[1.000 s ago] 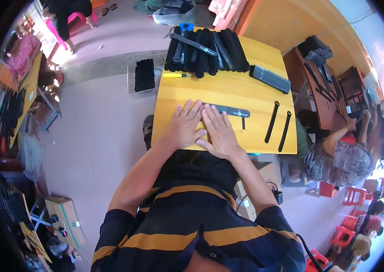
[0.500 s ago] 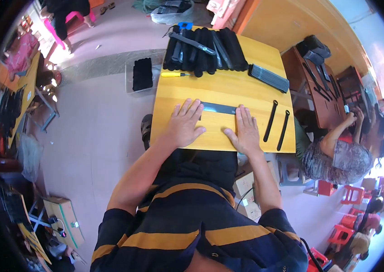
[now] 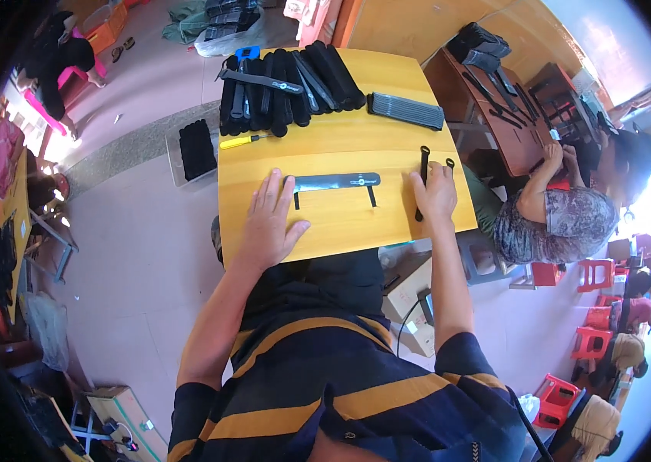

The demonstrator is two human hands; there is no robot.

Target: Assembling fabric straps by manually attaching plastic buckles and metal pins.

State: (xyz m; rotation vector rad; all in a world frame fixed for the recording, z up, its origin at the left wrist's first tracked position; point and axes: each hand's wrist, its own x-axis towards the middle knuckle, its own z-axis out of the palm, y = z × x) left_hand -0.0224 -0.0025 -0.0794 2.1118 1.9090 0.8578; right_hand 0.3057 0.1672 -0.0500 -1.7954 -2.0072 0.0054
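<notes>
A flat dark strap (image 3: 333, 182) with a glossy left part and a pale printed mark lies crosswise on the yellow wooden table (image 3: 325, 231). My left hand (image 3: 265, 223) rests flat and open on the wood, its fingertips at the strap's left end. Two short black tabs (image 3: 372, 197) stick out below the strap's near edge. At the table's right side my right hand (image 3: 438, 194) is over two narrow black straps with looped ends. Its thumb is apart from its fingers and crosses the left black strap (image 3: 422, 162). The right strap (image 3: 450, 163) is mostly hidden beneath the hand.
A row of black straps (image 3: 287, 92) lies along the table's far left, near a yellow-handled tool (image 3: 239, 142). A stack of grey strips (image 3: 406, 111) sits at far right. A clear bin (image 3: 179, 165) with black pieces stands left. Another person (image 3: 564, 215) works at right.
My right hand has left the dark strap's right end and moved right onto the looped straps, uncovering a tab. My left hand stays at the left end. The view has shifted.
</notes>
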